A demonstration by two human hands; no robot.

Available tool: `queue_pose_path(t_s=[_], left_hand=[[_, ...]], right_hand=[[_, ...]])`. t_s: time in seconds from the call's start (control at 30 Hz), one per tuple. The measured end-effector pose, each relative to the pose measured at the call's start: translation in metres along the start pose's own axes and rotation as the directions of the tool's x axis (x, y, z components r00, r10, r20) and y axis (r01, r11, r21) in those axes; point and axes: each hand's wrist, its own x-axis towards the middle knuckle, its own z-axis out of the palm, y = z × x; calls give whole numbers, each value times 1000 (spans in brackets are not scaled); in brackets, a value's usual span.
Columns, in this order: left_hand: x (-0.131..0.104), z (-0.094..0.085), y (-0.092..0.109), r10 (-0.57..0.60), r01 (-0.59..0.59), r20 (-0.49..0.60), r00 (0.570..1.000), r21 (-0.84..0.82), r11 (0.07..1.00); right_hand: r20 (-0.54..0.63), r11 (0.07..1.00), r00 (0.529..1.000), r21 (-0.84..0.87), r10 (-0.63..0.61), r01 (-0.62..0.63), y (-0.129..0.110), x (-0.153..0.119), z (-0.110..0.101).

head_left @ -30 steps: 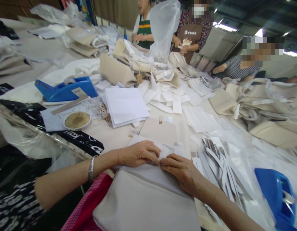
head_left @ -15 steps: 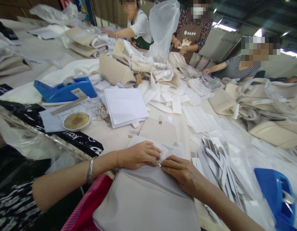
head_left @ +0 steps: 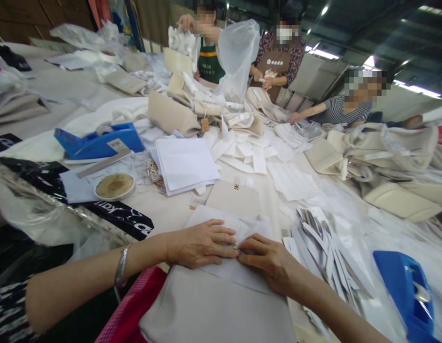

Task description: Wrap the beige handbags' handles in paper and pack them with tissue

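Note:
A beige handbag (head_left: 217,309) lies flat in front of me, its upper part covered by thin white tissue paper (head_left: 242,275). A small gold-coloured clasp (head_left: 235,247) shows through the paper between my hands. My left hand (head_left: 199,244) rests flat on the paper left of the clasp, its fingers stretched out to the right. From the other side, my right hand (head_left: 269,259) has bent fingers pinching the paper right beside the clasp. Beyond the paper extends a beige flap (head_left: 230,197) with a gold-coloured fitting (head_left: 236,186).
White sheets (head_left: 187,164), a round tin (head_left: 114,186) and a blue tape dispenser (head_left: 102,140) stand left. Grey-white strips (head_left: 324,257) and another blue dispenser (head_left: 406,290) lie right. Beige bags (head_left: 174,112) pile up farther back, with several people behind.
My left hand has flattened and its fingers have spread over the paper by the clasp. My right hand stays beside it. A co-worker at the back has raised a hand holding white wrapping.

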Motion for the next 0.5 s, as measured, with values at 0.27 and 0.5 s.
queue_pose_path(t_s=[0.27, 0.5], left_hand=[[-1, -2, 2, 24, -25, -58, 998, -11, 1000], [-2, 2, 1, 8, -8, -68, 998, 7, 1000]], right_hand=[[-120, 950, 979, 287, 165, -125, 44, 28, -24], [-101, 687, 714, -208, 693, -697, 136, 120, -45]])
